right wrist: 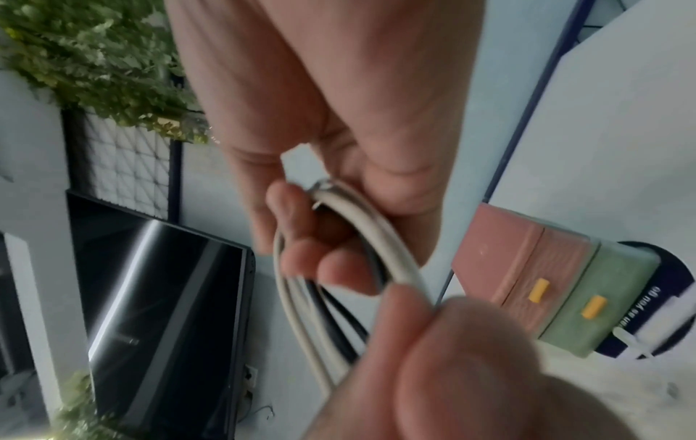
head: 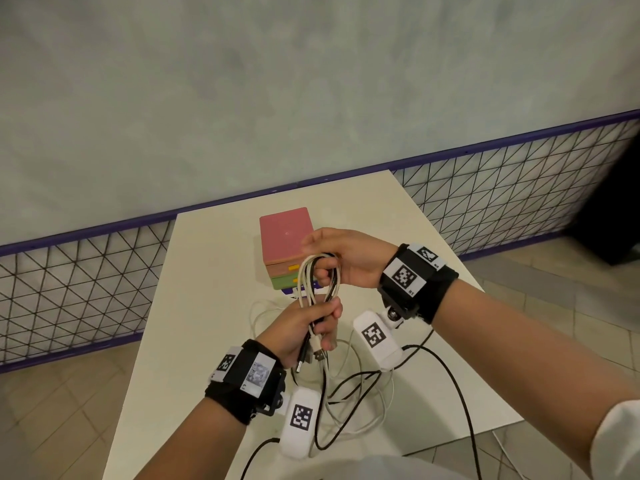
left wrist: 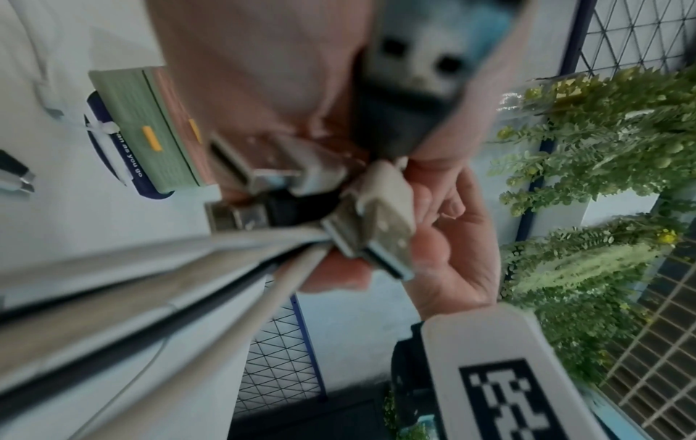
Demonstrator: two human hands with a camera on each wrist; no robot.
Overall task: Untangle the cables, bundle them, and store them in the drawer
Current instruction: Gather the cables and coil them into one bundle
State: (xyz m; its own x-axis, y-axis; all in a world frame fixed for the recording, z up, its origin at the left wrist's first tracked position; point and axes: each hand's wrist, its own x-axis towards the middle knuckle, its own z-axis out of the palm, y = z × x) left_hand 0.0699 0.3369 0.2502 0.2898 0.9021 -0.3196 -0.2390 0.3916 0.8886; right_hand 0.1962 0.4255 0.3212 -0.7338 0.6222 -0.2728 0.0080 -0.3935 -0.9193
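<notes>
A looped bundle of white and black cables [head: 313,282] hangs in the air above the white table [head: 207,271]. My left hand [head: 308,323] grips its lower part, with several USB plugs [left wrist: 376,226] sticking out below the fist. My right hand [head: 332,258] has its fingers curled through the top of the loop [right wrist: 391,247], just above my left hand [right wrist: 452,357]. Behind the hands stands a small drawer unit [head: 282,233] with a pink drawer and a green one [right wrist: 617,297], both with yellow handles and both closed. More white and black cable [head: 363,393] lies loose on the table under my wrists.
The drawer unit stands on a dark blue round mat [right wrist: 670,297] with a small white tie [left wrist: 101,131] beside it. A purple-framed wire mesh fence [head: 86,282] runs behind the table. A dark screen [right wrist: 158,297] and green plants [left wrist: 602,148] are off to the side.
</notes>
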